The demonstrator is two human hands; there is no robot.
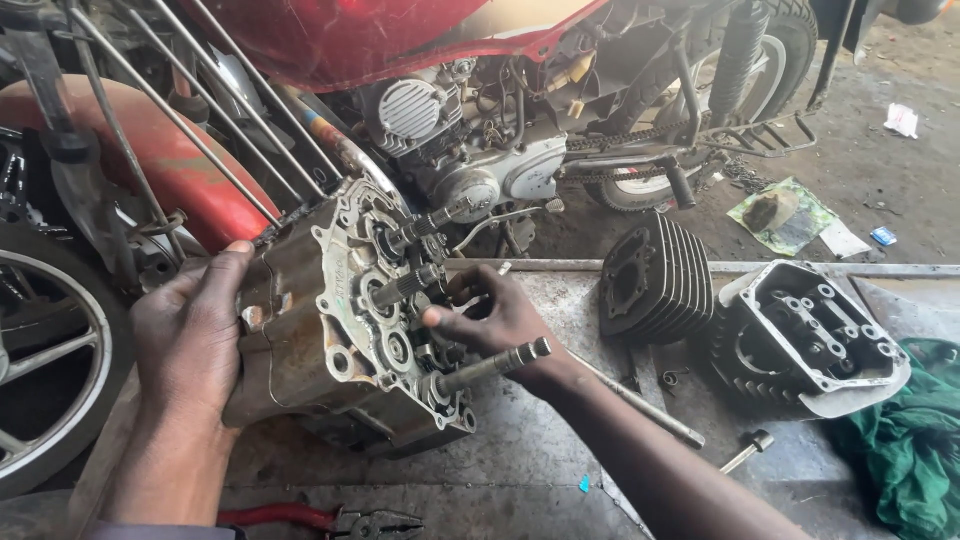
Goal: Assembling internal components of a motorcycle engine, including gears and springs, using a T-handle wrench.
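A greasy motorcycle engine crankcase (330, 330) stands on its side on a metal work surface (520, 440), its open face with gears and several protruding shafts turned to the right. My left hand (190, 330) presses flat against the case's left side and steadies it. My right hand (495, 320) reaches into the open face, fingertips pinching a small part among the gears, just above a long steel shaft (490, 365) that sticks out toward the right.
A finned cylinder block (655, 280) and a cylinder head (810, 335) lie to the right, beside a green rag (910, 450). A loose rod (640, 405), a small bolt (748, 450) and red-handled pliers (320, 518) lie on the surface. A red motorcycle (480, 110) stands behind.
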